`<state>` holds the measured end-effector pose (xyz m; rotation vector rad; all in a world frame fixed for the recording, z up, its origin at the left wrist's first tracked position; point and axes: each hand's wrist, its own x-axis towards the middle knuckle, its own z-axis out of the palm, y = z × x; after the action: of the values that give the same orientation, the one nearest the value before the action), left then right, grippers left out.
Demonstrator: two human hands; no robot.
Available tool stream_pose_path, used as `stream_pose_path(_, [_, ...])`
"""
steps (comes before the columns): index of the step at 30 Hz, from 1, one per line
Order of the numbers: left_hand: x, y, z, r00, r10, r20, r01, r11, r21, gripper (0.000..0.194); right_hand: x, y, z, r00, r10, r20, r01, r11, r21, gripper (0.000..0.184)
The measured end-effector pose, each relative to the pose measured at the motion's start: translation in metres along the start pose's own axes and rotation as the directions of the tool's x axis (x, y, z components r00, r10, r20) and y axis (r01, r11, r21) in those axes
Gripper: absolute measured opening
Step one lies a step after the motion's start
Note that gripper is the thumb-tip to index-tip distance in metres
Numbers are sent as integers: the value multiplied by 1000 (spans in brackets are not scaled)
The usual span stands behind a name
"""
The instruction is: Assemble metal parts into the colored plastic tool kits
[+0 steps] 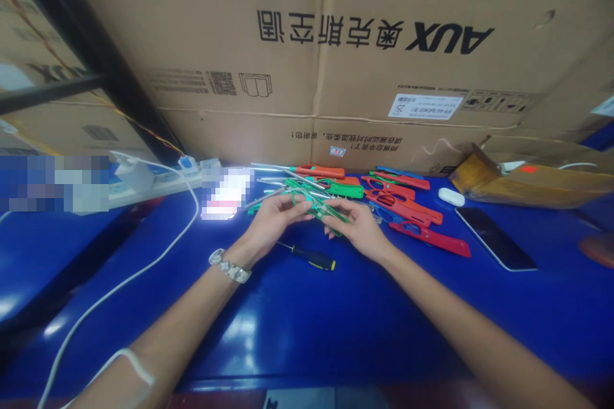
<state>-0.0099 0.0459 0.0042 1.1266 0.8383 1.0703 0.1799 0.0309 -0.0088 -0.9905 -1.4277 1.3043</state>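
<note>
Both hands meet over the blue table at a green lighter part [314, 206], partly hidden by fingers. My left hand [272, 222] pinches its left end, and a watch sits on that wrist. My right hand [361, 229] grips its right end with fingers curled. Just behind lie several long-necked lighters: an orange one [320, 171] and a green one [346, 189], with metal tubes pointing left. Red lighter casings [422, 209] are spread to the right of my right hand. On the table below the hands rests a black and yellow screwdriver [314, 258].
A large cardboard box [230, 121] stands behind the table. At right are a phone [496, 239], a white earbud case [451, 197] and an open carton [551, 185]. At left, a power strip [167, 179] and a white cable [144, 263] lie near a bright blurred screen.
</note>
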Motion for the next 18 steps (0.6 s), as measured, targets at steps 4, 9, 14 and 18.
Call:
stream_pose_path(4, [1, -3, 0, 999, 27, -48, -27, 1000, -11, 22, 1, -1, -1, 997, 28, 69, -25, 999, -46, 54])
stream_pose_path(9, [2, -1, 1, 997, 51, -49, -53, 997, -47, 21, 3, 1, 2, 1000, 1, 30, -1, 1000, 10, 49])
stream_pose_path(14, [2, -2, 1, 996, 42, -78, -47, 997, -57, 20, 4, 4, 2, 1000, 13, -5, -13, 999, 41, 44])
stream_pose_path(18, [2, -4, 0, 997, 34, -74, -39, 997, -73, 20, 3, 2, 1, 999, 54, 6, -55, 997, 59, 45])
